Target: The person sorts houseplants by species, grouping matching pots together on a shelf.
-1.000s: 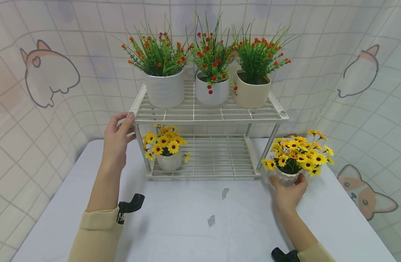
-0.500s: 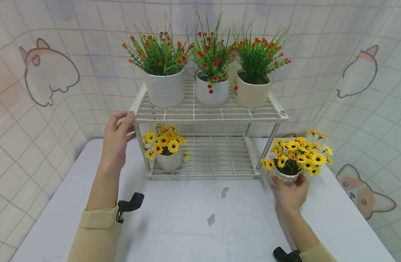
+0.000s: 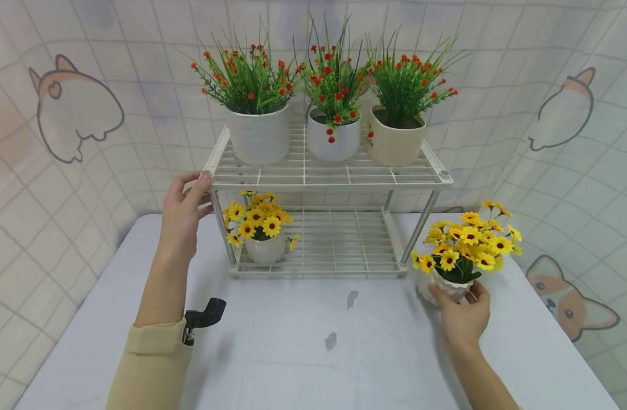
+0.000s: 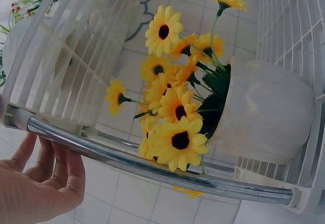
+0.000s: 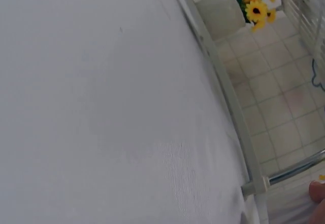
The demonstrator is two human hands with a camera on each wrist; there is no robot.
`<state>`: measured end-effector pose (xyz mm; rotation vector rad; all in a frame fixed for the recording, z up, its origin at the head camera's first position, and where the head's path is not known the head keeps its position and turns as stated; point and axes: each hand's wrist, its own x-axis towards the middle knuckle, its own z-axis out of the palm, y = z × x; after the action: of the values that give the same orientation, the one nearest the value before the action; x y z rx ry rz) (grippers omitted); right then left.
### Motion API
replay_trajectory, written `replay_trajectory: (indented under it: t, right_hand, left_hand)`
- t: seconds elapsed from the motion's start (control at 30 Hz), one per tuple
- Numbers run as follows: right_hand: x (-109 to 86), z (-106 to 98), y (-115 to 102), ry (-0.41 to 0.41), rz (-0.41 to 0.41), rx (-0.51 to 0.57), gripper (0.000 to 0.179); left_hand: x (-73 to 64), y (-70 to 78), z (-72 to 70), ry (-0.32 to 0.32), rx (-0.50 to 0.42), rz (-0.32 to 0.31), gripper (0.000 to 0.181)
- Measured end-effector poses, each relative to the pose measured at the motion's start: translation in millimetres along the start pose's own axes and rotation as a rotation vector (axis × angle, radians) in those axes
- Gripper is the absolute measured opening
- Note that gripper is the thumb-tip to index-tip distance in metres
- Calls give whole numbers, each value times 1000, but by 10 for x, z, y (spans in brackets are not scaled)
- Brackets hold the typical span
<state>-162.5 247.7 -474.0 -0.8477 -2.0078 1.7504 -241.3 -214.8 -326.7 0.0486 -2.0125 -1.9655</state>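
Observation:
My left hand (image 3: 182, 213) grips the front left corner of a white two-tier wire rack (image 3: 323, 185), thumb on top. In the left wrist view, its curled fingers (image 4: 71, 176) lie by the metal post. My right hand (image 3: 467, 319) pinches the rim of a white flowerpot (image 3: 454, 289) with yellow daisies (image 3: 462, 242), to the right of the rack. Another white, pot-like shape (image 3: 426, 286) shows beside it, mostly hidden. On the lower tier, at the left, stands a white pot (image 3: 265, 250) of yellow daisies. Only a fingertip of the right hand shows in the right wrist view.
On the top tier stand a large white pot (image 3: 259, 136), a smaller white pot (image 3: 334, 141) and a cream pot (image 3: 395, 139), all with red-flowered grass. A white cloth (image 3: 292, 353) covers the table. Behind hangs a checked curtain (image 3: 154, 114) with cartoon dogs.
My right hand has shifted slightly right and toward me, with the daisy pot tilting and coming away from the white shape beside it. The left hand stays on the rack corner.

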Motion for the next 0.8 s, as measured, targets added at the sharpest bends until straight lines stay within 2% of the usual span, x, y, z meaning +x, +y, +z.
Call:
replay_trajectory:
  t: [0.2,0.37,0.53,0.8]
  right_hand:
    - [-306,-6,-52,-36,-4,19,107]
    - [-569,96,-73,-100,-64,36,101]
    - [-746,304,-111,-199,-94,77,99]
    - [-923,774,-197,-318,-127,111,94]
  left_hand:
    - [14,2,5,-2,-4,6,47]
    - [12,9,-2,2,-10,-2,46]
    - [6,11,5,5,-1,0,46]
    - [-11,14,18,8,1,3,47]
